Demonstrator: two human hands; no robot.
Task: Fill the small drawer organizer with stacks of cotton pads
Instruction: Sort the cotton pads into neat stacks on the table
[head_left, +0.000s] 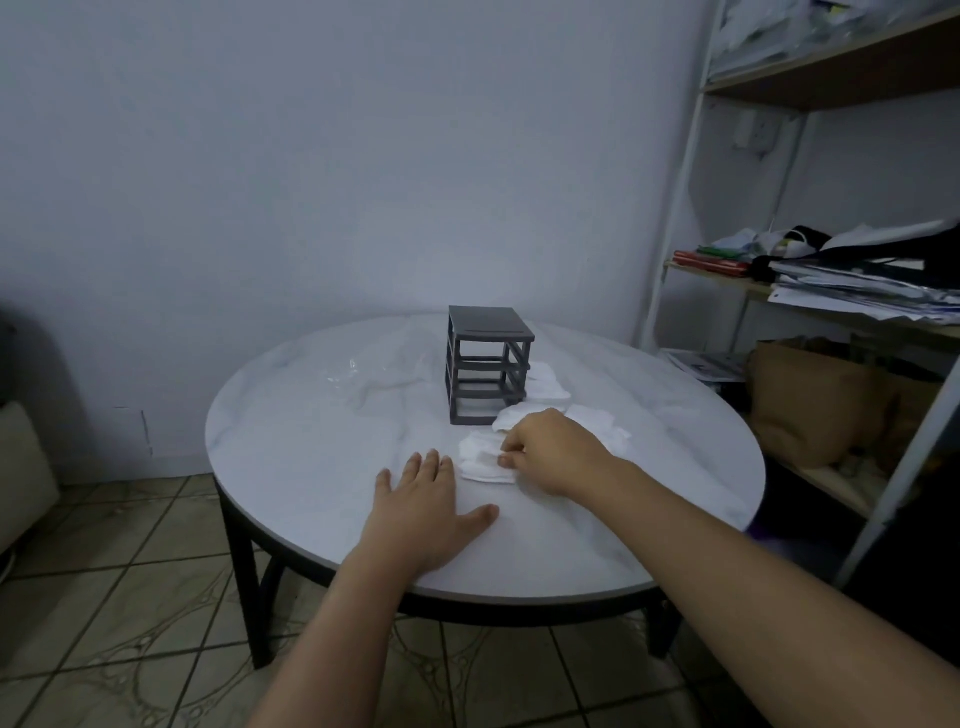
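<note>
Right hand (545, 452) pinching cotton pads (480, 467); drawer organizer (488, 364) standing just beyond, slightly left (left hand (431, 512) lying flat, released, on tabletop (311, 441)).

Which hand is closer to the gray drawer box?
Right. The right hand pinches cotton pads just before the drawer box; the left hand lies flat on the table, nearer its edge.

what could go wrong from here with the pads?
1. The pads lie in loose, uneven heaps. The right hand pinches at one heap's edge, so it may lift only a few, or the stack may fan apart.
2. Nothing holds the organizer: the left hand lies flat on the table, apart from it. Pushing pads in could slide it on the smooth-looking top.
</note>
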